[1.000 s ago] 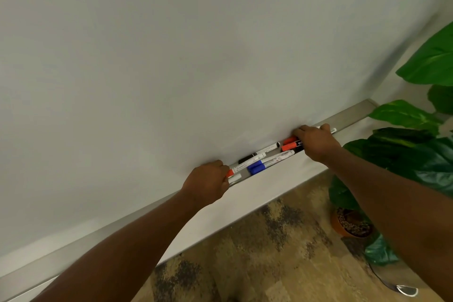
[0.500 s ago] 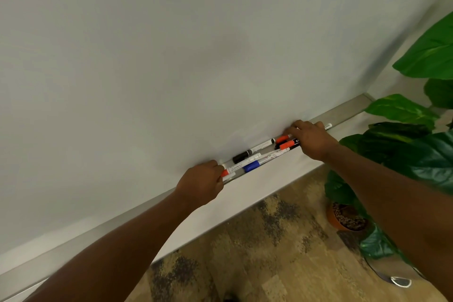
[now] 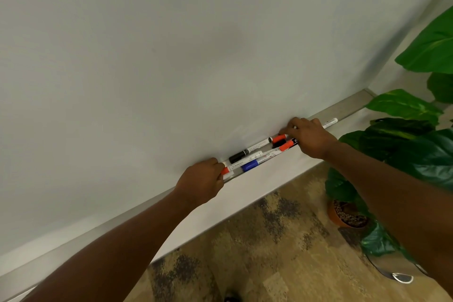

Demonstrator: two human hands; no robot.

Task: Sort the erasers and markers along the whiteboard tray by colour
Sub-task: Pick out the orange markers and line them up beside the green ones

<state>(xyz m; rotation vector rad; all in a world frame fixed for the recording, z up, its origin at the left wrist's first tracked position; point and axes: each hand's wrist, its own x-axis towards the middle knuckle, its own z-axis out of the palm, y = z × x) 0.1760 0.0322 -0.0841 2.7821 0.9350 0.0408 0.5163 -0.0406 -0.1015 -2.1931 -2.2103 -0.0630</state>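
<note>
Several markers lie bunched in the grey whiteboard tray (image 3: 348,108) between my hands. A black-capped marker (image 3: 247,152) lies nearest the board. A blue-capped marker (image 3: 252,164) lies at the front. A white marker with a red end (image 3: 241,165) runs to my left hand (image 3: 201,181), whose curled fingers hold that red end. Two red-capped markers (image 3: 282,142) and a black one lie under my right hand (image 3: 309,137), whose curled fingers rest over them. One white marker end (image 3: 331,122) sticks out to the right of that hand. No eraser is visible.
The white board (image 3: 196,44) fills the upper view. A large potted plant (image 3: 404,149) stands at the right, close to my right forearm. Patterned carpet (image 3: 269,240) lies below the tray, with a cable on the floor at lower right.
Both hands have stayed on the marker bunch; the view has shifted slightly and the markers sit a little closer together. My right hand has slid a bit left along the tray.
</note>
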